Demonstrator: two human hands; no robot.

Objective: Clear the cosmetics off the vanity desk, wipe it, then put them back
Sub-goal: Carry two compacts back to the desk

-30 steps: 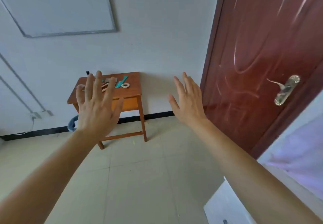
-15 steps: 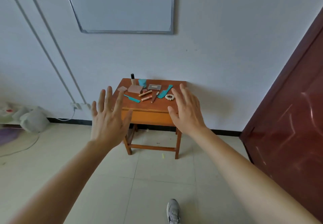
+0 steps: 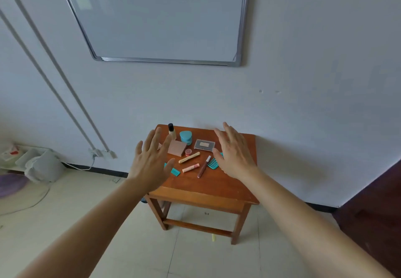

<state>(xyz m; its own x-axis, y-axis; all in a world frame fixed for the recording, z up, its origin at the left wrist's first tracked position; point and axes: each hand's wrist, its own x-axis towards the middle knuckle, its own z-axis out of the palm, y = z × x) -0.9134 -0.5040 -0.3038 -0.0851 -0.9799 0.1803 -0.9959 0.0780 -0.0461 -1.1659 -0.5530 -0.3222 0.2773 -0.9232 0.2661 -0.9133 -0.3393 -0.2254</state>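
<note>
Both hands are spread flat and hold nothing: the left hand [image 3: 152, 160] and the right hand [image 3: 235, 154] hang apart in front of the small wooden desk [image 3: 208, 187]. Between them the cosmetics lie untouched on its top: a clear bottle [image 3: 172, 131] at 11 o'clock, a teal jar [image 3: 186, 137] at 12, a grey compact [image 3: 204, 144] just right of it, a pink box [image 3: 177, 148], and gold [image 3: 189, 157], peach [image 3: 190, 168] and brown [image 3: 203, 167] tubes at centre. Likely the clearing step is only opening; no cloth shows, so next comes a reach down and a pinch on the nearest tube
</note>
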